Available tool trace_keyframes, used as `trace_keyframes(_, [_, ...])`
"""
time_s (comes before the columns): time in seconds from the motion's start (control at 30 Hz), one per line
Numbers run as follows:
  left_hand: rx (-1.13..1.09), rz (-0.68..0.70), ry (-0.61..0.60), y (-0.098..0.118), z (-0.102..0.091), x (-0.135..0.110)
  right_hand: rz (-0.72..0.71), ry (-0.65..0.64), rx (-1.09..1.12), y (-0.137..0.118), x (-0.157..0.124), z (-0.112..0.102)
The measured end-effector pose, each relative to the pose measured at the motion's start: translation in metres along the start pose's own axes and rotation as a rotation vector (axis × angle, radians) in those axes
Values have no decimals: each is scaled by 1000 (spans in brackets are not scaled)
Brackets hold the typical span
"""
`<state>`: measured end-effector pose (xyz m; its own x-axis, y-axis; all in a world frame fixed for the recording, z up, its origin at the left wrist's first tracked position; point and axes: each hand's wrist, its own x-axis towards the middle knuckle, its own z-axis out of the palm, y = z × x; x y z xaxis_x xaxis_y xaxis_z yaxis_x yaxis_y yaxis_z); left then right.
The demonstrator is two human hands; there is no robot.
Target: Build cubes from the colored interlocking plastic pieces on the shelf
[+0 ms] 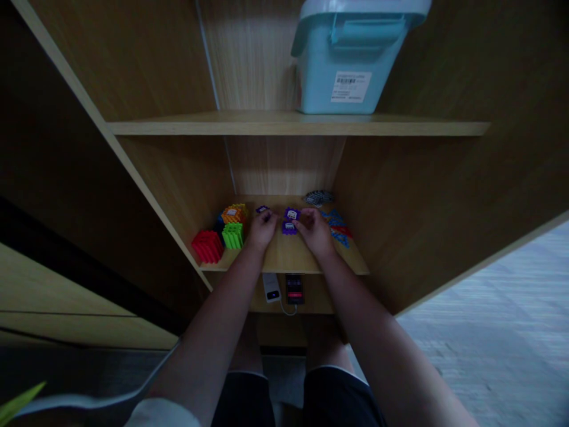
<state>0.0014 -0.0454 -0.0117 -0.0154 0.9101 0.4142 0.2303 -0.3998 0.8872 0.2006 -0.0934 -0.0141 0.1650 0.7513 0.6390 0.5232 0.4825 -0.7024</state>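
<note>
Bare forearms [213, 332] reach over the shelf [284, 255], right hand [316, 232] narrowly parted at 2 purple pieces [291, 214] between its front and back edges, left hand [261, 230], grip unclear, beside 1 more [262, 209], seemingly positioning pieces, which calls for delicate fingertip control.

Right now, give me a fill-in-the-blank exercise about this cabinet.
The two labelled pieces between your left hand and right hand are coloured ____.
The blue bin stands on the shelf ____ your hands.
The red stack sits nearer your ____ hand.

Missing words: purple; above; left.
</note>
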Motion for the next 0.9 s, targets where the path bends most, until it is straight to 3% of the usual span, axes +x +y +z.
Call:
trace_keyframes(0.23, [53, -36, 48, 6, 1, -1, 62, -116, 32, 9, 0, 2])
trace_keyframes(0.9, [63, -16, 36, 5, 2, 0, 55, -190, -3, 19, -2, 2])
